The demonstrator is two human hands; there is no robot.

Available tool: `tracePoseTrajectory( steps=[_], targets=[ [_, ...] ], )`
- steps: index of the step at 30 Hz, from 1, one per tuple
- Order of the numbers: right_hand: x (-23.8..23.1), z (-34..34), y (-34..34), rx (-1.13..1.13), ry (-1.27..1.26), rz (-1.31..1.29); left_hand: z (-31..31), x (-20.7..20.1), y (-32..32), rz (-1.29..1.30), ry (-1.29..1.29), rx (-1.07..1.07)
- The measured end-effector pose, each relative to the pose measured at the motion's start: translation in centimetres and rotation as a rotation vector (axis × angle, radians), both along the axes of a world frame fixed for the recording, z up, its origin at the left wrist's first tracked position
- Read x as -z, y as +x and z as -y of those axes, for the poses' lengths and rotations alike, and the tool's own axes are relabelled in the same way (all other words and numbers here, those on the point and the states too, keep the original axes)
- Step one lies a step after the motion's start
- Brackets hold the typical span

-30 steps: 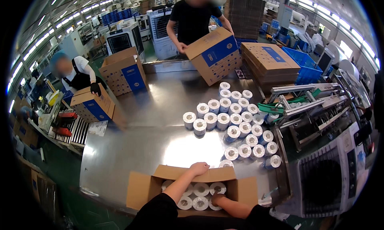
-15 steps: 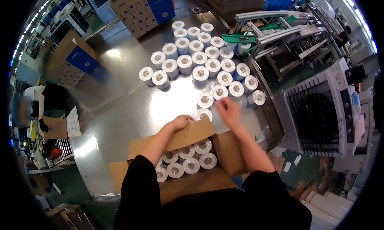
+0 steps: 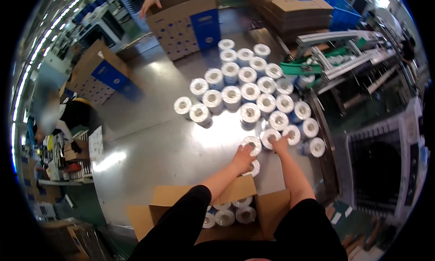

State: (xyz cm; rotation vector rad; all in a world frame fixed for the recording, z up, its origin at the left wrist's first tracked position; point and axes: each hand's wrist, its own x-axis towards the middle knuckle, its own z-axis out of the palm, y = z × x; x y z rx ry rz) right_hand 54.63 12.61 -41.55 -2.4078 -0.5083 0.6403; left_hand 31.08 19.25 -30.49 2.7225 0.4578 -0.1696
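**Both hands on the nearest rolls**

Where the cluster of white rolls thins out at its near edge, the left hand (image 3: 243, 158) is closed over one roll (image 3: 252, 144), fingers wrapped round its top rim, with another roll (image 3: 254, 168) lying just under the wrist. The right hand (image 3: 281, 144) sits just to the right, fingertips curled on a neighbouring roll (image 3: 270, 136); whether it has fully clasped that one I cannot tell, as the hand covers the near side.

These rolls stand upright on a shiny metal table (image 3: 149, 147), touching their neighbours in the big group of rolls (image 3: 247, 91) that spreads to the far right. Near the person, below the forearms, an open cardboard box (image 3: 181, 202) already holds several rolls (image 3: 229, 213) standing on end.

To lift cleanly, I judge each hand should grip its roll squarely and raise it straight up, so the touching rolls beside it are not tipped.

Farther off stand more boxes with blue panels (image 3: 188, 23), one held by another person's hand (image 3: 148, 2), and a conveyor frame (image 3: 344, 57) on the right.
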Motion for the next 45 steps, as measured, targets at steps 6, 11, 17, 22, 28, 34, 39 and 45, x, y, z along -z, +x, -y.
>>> tracePoseTrajectory(
  steps=[6, 11, 17, 22, 28, 34, 39, 45],
  targets=[
    [-5.6, 2.7, 1.9, -0.187, -0.050, 0.165, -2.3, 2.0, -0.2, -0.164, -0.047, -0.146],
    [-13.1, 7.5, 7.1, -0.297, 0.189, 0.349, -11.6, -6.3, -9.5, 0.212, -0.122, -0.822],
    [-37.6, 11.5, -2.0, -0.414, 0.655, 0.278, -5.7, -31.0, -25.1, 0.524, -0.866, -0.869],
    [-46.7, 13.5, -16.7, -1.651, 0.212, 0.210, 8.5, -33.2, -32.0, -0.035, -0.654, -0.573],
    [-30.8, 13.0, -33.6, -1.707, -0.157, -0.269, 15.1, -17.8, -37.0, -0.246, 0.123, -0.188],
    [-20.5, 11.7, -41.1, -1.640, -0.287, -0.373, 11.0, -15.2, -37.8, -0.615, -0.207, -0.076],
    [-33.6, 7.4, -27.3, -1.416, 0.345, -0.636, -1.8, -29.2, -28.2, -0.261, -1.050, -0.220],
    [-26.3, 1.2, -5.9, -0.429, 0.280, 0.103, -18.7, -17.7, -22.7, 0.071, -0.343, -0.728]
  ],
)
